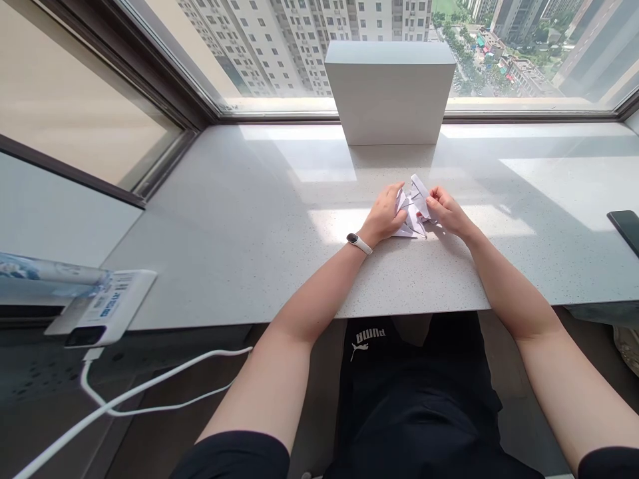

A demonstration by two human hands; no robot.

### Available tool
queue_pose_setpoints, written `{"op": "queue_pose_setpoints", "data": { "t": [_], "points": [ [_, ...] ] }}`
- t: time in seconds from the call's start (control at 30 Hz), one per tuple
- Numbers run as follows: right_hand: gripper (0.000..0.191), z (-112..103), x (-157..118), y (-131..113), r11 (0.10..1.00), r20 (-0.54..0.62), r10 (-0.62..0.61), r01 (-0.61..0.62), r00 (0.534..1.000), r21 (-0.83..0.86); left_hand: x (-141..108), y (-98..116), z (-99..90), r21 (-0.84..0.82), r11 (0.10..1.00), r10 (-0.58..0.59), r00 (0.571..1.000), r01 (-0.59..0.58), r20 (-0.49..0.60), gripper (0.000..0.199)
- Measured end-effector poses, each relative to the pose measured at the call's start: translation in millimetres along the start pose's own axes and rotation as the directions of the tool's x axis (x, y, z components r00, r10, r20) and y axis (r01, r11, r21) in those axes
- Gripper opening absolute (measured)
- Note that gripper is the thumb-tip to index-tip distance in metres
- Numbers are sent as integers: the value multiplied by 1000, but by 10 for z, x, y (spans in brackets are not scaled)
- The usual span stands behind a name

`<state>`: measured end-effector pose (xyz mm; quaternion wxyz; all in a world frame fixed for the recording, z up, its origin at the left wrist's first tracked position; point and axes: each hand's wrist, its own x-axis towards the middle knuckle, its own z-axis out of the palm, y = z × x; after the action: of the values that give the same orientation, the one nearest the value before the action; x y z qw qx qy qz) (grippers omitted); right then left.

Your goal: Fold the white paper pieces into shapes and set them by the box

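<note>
Head view: the folded white paper (413,216) is at the desk (249,233), directly between the two hands. Left hand (385,211) holds its left side between thumb and curled fingers. Right hand (446,209) pinches the right side, at a raised flap (420,188) whose long axis slants from far left to near right, toward those fingertips. Right hand is nearer the flap.

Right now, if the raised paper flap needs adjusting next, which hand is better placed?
Probably your right hand: its thumb and fingertips are at the raised flap of the folded white paper, while your left hand holds the opposite side.
</note>
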<state>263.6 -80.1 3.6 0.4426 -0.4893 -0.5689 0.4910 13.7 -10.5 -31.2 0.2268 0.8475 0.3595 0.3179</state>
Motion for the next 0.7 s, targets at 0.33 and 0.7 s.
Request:
{"op": "queue_pose_setpoints", "data": {
  "t": [0.33, 0.7],
  "points": [
    [60, -98, 26, -100, 995, -174, -63, 75, 983, 61, -22, 254, -55, 22, 997, 65, 995, -67, 73, 90],
    [41, -71, -31, -124, 913, -192, -259, 175, 947, -367, -29, 77, -238, -8, 999, -36, 998, 36, 52, 113]
  ]
}}
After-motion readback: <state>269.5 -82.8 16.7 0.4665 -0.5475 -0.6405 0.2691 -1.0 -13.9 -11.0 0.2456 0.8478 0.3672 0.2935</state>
